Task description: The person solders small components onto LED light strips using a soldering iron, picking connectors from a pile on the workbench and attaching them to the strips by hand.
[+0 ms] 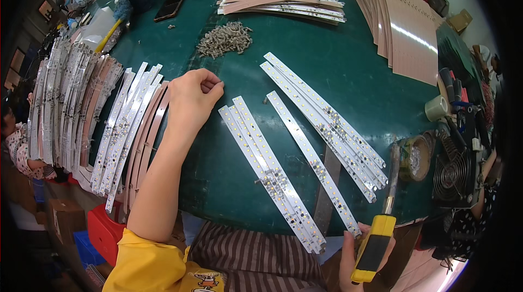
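1. Fingers of your left hand [192, 95] curl inward, their tips drawn together with the thumb; whether something small is pinched there, you cannot tell from this view.
2. That hand is held over the green table [239, 76], near the heap of small metal parts [223, 39] and left of the upper ends of the laid-out strips.
3. Your right hand [347, 259] has its fingers clamped around the handle of a yellow-and-black tool [376, 245], whose metal shaft points away from you.
4. One right fingertip reaches up to the lower end of a single white strip [313, 161]; touching or just beside it, you cannot tell.
5. This single strip lies slanted on the table between two groups: the left group of white strips [267, 172] and the right group of white strips [327, 123]. All carry small components and yellowish dots.
6. Left of your forearm, brown strips [147, 142] stand next to more white strips [122, 128], with a dense row of strips [60, 101] beyond.
7. Farther back are a phone [172, 4] and a stack of brownish and white strips [280, 5]; brownish boards [406, 30] fan out on the right.
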{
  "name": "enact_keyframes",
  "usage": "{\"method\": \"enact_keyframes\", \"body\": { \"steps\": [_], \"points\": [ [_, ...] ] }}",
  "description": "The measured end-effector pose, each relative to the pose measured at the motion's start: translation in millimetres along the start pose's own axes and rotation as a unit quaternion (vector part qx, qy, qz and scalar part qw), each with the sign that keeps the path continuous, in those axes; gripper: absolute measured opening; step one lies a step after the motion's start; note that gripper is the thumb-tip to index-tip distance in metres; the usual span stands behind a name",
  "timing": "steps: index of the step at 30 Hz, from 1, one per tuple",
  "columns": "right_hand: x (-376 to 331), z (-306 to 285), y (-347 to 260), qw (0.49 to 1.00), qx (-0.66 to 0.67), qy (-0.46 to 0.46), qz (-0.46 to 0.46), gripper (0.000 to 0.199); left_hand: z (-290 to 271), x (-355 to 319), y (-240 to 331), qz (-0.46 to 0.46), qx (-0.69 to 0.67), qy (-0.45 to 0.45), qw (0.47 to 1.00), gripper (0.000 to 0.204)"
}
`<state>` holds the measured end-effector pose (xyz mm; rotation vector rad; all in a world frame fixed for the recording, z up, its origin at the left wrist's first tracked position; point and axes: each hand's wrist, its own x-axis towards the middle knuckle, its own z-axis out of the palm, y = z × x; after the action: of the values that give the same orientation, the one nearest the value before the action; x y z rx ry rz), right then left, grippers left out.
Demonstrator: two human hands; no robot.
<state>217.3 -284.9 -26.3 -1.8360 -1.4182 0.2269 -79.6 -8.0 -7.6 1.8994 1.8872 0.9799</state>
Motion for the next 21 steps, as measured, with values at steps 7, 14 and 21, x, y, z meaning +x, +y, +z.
{"method": "enact_keyframes", "body": {
  "steps": [7,14,21],
  "points": [
    [-1,2,3,1.000,0.007,-0.005,0.001,0.057,-3,-51,50,0.115,-0.125,-0.122,0.978,0.011],
    [-3,4,-1,0.996,0.071,-0.012,0.054,0.064,31,-101,74,0.157,-0.128,-0.177,0.963,0.010],
    [1,1,-2,1.000,0.011,-0.023,-0.013,0.065,41,-108,71,0.165,-0.118,-0.114,0.973,0.013]
  ]
}}
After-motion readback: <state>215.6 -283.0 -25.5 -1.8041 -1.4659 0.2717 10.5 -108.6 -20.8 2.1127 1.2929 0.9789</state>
